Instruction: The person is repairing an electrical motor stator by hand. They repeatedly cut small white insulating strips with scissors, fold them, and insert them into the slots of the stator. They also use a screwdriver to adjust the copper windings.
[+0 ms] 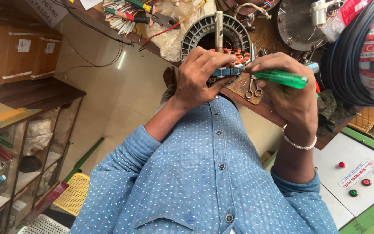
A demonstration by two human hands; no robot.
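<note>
stator [221, 32]: round grey slotted ring with copper coils and an upright shaft, at the workbench [278, 113] edge just beyond the shirt | left hand [202, 76]: fingers curled onto the stator's near rim, gripping it | right hand [288, 91]: closed around a green-handled screwdriver [282, 78], tip at the coils | around: scissors [253, 89] between the hands, blue cable coil [347, 65] to the right, coloured wires [120, 17] behind

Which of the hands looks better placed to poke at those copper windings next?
The right hand, probably: it grips the green screwdriver, whose tip points at the copper windings. The left hand is wrapped over the round motor part, steadying it.
</note>
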